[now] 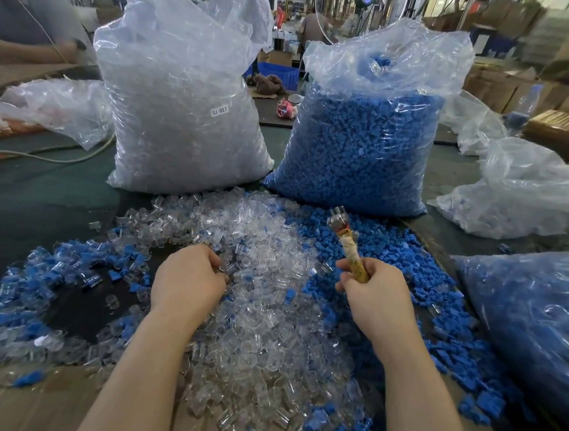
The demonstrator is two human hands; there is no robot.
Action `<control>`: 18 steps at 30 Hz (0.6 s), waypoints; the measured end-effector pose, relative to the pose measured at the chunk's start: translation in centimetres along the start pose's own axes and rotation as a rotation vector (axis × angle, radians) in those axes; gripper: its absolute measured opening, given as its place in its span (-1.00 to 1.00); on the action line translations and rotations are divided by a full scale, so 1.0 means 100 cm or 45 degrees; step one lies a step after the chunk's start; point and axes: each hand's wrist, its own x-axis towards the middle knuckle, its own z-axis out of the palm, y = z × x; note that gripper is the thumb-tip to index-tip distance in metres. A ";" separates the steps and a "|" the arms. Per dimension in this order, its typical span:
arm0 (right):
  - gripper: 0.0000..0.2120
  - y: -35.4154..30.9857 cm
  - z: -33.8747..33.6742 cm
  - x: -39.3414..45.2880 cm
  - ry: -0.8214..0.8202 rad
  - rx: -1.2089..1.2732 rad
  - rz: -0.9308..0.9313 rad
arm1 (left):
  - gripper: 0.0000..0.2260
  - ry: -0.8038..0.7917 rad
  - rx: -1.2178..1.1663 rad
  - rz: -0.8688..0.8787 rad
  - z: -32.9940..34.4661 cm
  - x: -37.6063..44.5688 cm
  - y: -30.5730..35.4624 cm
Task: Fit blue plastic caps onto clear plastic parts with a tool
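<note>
Gripping tool (349, 246), right hand (378, 292) above clear parts (260, 316).

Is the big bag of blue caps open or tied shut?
Open: the bag of blue caps stands upright, its top plastic loose and spread, with no knot visible.

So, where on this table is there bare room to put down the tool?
Two bare patches show: the dark green table left of the clear-parts bag, and a small dark gap ringed by mixed parts, left of the left hand. Around the right hand and tool it is crowded.
</note>
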 end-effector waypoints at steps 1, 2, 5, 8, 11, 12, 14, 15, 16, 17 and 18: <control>-0.84 -0.001 0.000 -0.001 -0.016 0.054 0.016 | -0.84 -0.001 -0.008 -0.001 0.000 0.000 0.000; -0.82 -0.003 0.000 -0.002 -0.032 0.090 0.030 | -0.84 0.001 -0.043 0.004 0.000 0.001 0.000; -0.83 -0.007 -0.002 -0.005 -0.057 0.180 0.028 | -0.91 0.016 -0.276 0.067 -0.005 0.000 0.005; -0.89 -0.009 -0.003 -0.005 -0.049 0.296 -0.055 | -0.95 -0.056 -0.720 0.089 -0.012 -0.005 0.018; -0.89 -0.010 -0.001 -0.006 -0.008 0.333 -0.144 | -0.92 -0.235 -1.066 0.079 -0.014 -0.012 0.034; -0.88 -0.010 0.000 -0.006 0.011 0.337 -0.173 | -0.91 -0.285 -1.136 0.073 -0.014 -0.015 0.039; -0.86 -0.009 0.002 -0.006 0.047 0.358 -0.208 | -0.92 -0.366 -1.236 0.051 -0.013 -0.020 0.047; -0.85 -0.009 0.004 -0.006 0.065 0.370 -0.217 | -0.92 -0.401 -1.276 0.036 -0.012 -0.022 0.051; -0.85 -0.009 0.005 -0.006 0.084 0.384 -0.219 | -0.93 -0.431 -1.314 0.022 -0.011 -0.024 0.054; -0.84 -0.009 0.006 -0.007 0.099 0.404 -0.216 | -0.92 -0.452 -1.347 0.012 -0.010 -0.026 0.056; -0.84 -0.010 0.006 -0.007 0.108 0.427 -0.208 | -0.91 -0.463 -1.375 0.008 -0.009 -0.028 0.059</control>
